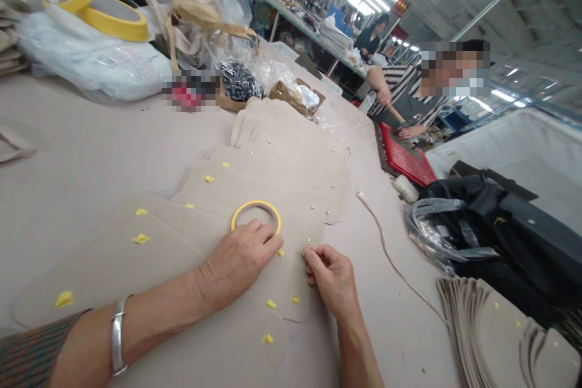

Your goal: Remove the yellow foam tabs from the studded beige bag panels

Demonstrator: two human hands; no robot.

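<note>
My left hand (243,254) is closed on the lower rim of a roll of yellow tape (256,202), resting over overlapping beige fabric panels (204,236). My right hand (335,279) pinches with thumb and forefinger at the right edge of a panel, just below a small metal stud (309,240). Whatever is between those fingertips is too small to make out. Small yellow tape pieces (140,238) stick to several panels. More metal studs dot the panels farther up the fan.
Yellow tape rolls (116,17) sit on a white plastic-wrapped bundle (91,60) at the back left. Boxes of small parts (297,96) stand beyond the panels. At right are a cord (386,248), a black bag (513,236) and stacked panels (473,321). A co-worker (409,91) hammers over a red board (404,154).
</note>
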